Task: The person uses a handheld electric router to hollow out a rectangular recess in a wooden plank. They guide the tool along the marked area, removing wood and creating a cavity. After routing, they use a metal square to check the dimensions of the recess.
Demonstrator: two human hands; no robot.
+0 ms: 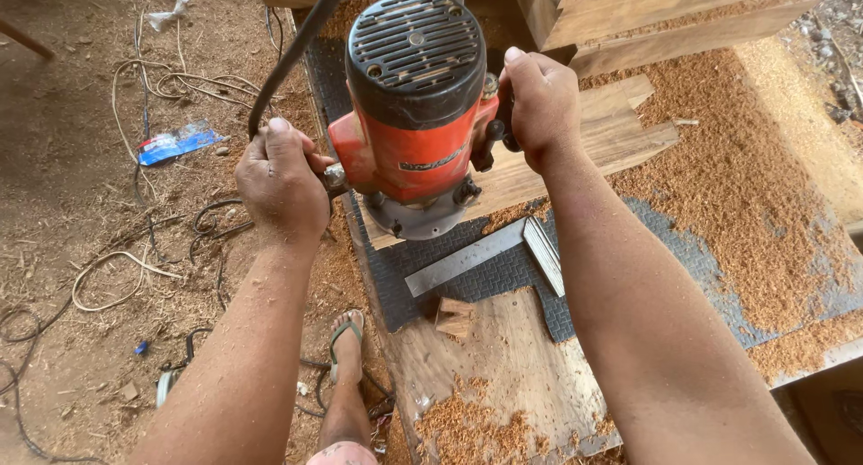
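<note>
**Both hands clamped on the red router at the workbench's left edge**

Head view: I have my left hand (281,182) wrapped tight around the router's left side handle, fingers curled fully closed, knuckles up. My right hand (541,106) grips the black knob on the opposite side, fingers folded round it, thumb up along the motor housing. Between them stands the router (415,115), upright: a red body with a black, slotted vent cap on top and a grey metal base below. Its black power cord (289,56) runs up and away from the top left, passing just above my left hand. The base sits on a pale wooden board (620,137) that lies across the far part of the workbench; I cannot see the cutter under the base.

Near the router, toward me, a steel try square (490,254) lies flat on a dark, textured rubber mat (503,281), and a small wood block (454,317) rests just at the mat's near edge. The workbench (512,366) is bare plywood close to me, with reddish sawdust (737,177) heaped thickly over its right side and scattered at the near edge. Heavy timber pieces (647,16) are stacked at the far edge.

Left of the bench is a dirt floor (63,159) strewn with shavings, loose cables (171,83) and a blue wrapper (180,143). My foot in a green flip-flop (346,344) stands beside the bench's left edge.
</note>
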